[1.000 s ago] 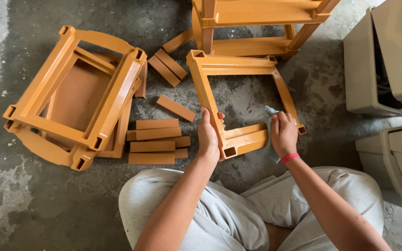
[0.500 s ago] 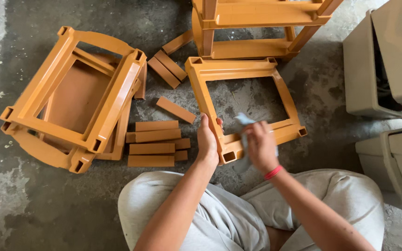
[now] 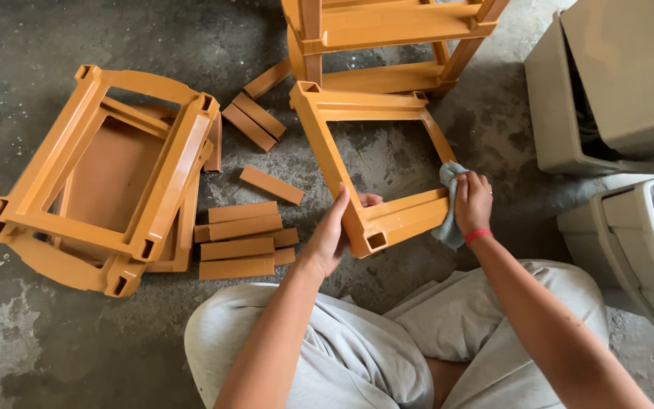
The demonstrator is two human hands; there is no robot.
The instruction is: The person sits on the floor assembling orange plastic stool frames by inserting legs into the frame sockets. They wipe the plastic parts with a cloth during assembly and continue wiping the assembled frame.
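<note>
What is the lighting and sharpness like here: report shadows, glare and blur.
Head view: soft, even daylight with no glare; faint shadows under the orange frame and stacked frames; left hand, right hand and grey cloth are sharp, without motion blur; slight wide-angle stretch at the edges.

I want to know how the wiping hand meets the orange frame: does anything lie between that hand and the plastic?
Yes: the grey cloth. The right hand presses it against the near rail of the orange frame, so the cloth separates palm and plastic. The left hand grips the frame's near corner bare, nothing between.
</note>
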